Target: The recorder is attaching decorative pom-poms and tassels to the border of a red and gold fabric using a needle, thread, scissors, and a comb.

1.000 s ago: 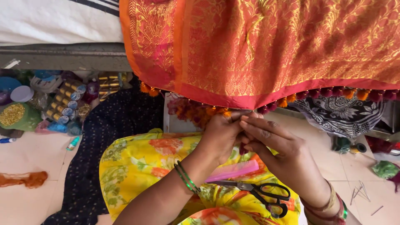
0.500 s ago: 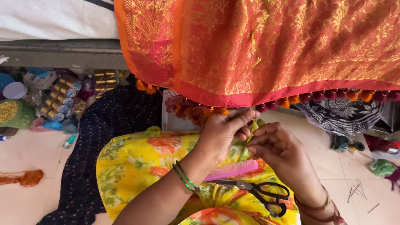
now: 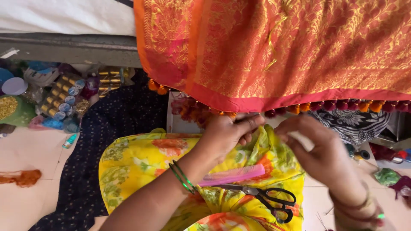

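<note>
Thread spools (image 3: 60, 100) in gold and blue lie heaped at the far left on the pale floor (image 3: 25, 154), with an orange tuft of thread (image 3: 20, 177) lower down and a dark dotted cloth (image 3: 107, 128) spread beside them. Further in, a yellow flowered cloth (image 3: 141, 167) covers the person's lap, and on it rest a pink comb (image 3: 233, 174) and a pair of black-handled scissors (image 3: 265, 199), the comb touching the scissors' blades. The left hand (image 3: 224, 134), green bangles (image 3: 183, 176) at the wrist, reaches up to the hem of the orange and gold sari (image 3: 299, 51) that hangs from above; its fingers are drawn together, pinching at the pink border just under the row of small tassels (image 3: 334, 105), though I cannot tell exactly what sits between the fingertips. To the right, the right hand (image 3: 319, 149) hovers close by, a little apart from the left, fingers curled loosely inward; it is blurred, and whether it holds a thread or needle I cannot tell. Beyond it, at the right edge, lies a black and white patterned fabric (image 3: 355, 126).
</note>
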